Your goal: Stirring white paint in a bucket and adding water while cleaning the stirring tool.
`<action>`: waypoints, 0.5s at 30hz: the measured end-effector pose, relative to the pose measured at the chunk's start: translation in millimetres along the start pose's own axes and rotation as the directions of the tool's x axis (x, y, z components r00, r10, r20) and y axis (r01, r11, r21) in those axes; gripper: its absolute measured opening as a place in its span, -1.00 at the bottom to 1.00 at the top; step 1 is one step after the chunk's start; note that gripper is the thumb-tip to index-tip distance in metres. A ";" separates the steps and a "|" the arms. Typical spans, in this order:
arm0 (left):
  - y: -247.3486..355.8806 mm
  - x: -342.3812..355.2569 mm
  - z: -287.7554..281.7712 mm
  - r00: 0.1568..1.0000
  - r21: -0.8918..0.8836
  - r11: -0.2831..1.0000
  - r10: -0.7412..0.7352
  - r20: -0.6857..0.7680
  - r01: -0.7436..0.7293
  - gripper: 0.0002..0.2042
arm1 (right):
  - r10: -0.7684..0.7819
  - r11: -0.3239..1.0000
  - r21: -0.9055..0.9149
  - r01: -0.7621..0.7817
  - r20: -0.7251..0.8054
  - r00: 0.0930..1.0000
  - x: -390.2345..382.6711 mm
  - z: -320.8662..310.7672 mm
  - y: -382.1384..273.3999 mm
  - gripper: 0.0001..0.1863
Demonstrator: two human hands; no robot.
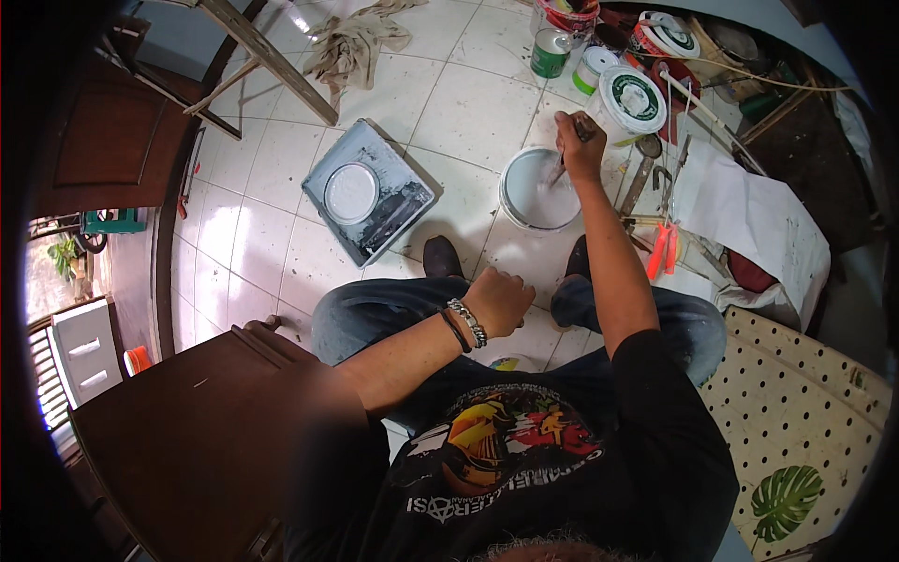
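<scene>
My right hand (581,145) is closed around the dark handle of a paintbrush (556,172). The brush's lower end reaches down into a round white bucket (506,199) of pale, whitish paint. My left hand (501,302) is curled into a loose fist above the gap between my knees, with nothing visible in it. A chain bracelet and a dark band circle that wrist. To the bucket's left lies a grey paint tray (323,217), smeared with dark paint. A round white lid (352,193) rests in the tray.
Beyond the bucket stand a lidded white pail (633,101) and several smaller tubs. A hammer (641,169) and a white sheet (749,211) lie to the right. A crumpled cloth (361,42) and wooden legs (272,61) are at the far left. Brown furniture (187,440) flanks my left arm.
</scene>
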State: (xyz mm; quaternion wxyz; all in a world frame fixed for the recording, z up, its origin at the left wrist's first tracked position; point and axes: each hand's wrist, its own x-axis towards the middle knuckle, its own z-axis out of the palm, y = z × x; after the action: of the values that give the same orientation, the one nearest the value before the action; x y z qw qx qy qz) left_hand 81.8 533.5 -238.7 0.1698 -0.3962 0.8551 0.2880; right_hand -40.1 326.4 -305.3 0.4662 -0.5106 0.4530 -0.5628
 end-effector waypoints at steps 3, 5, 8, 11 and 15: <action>1.8 -8.5 6.9 0.994 -0.024 1.000 0.008 -0.109 -0.010 -0.60 | 0.050 0.980 0.189 -0.068 0.097 0.994 17.7 5.6 -46.1 -0.71; -0.2 -5.1 4.9 0.999 -0.018 1.000 0.003 -0.046 -0.004 -0.61 | 0.023 0.979 0.203 -0.027 0.022 0.999 13.0 -3.0 -32.9 -0.70; -0.7 1.1 1.4 0.997 -0.006 1.000 0.010 -0.079 -0.011 -0.61 | -0.011 0.993 0.120 0.017 -0.050 0.999 1.0 -21.5 14.9 -0.72; -2.2 -4.5 1.5 0.994 -0.030 0.999 0.015 -0.112 -0.018 -0.61 | -0.053 0.972 0.226 0.058 -0.028 0.998 15.8 -8.9 -46.9 -0.72; -0.9 -0.5 5.4 0.998 -0.030 0.999 0.022 -0.052 -0.024 -0.61 | -0.081 0.992 0.082 0.098 -0.185 0.979 -3.8 -35.0 -0.3 -0.71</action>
State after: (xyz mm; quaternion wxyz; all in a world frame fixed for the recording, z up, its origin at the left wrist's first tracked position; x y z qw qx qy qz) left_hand 83.1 536.7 -242.9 0.1384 -0.3961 0.8592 0.2927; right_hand -74.8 331.4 -308.0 0.4199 -0.4557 0.4441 -0.6472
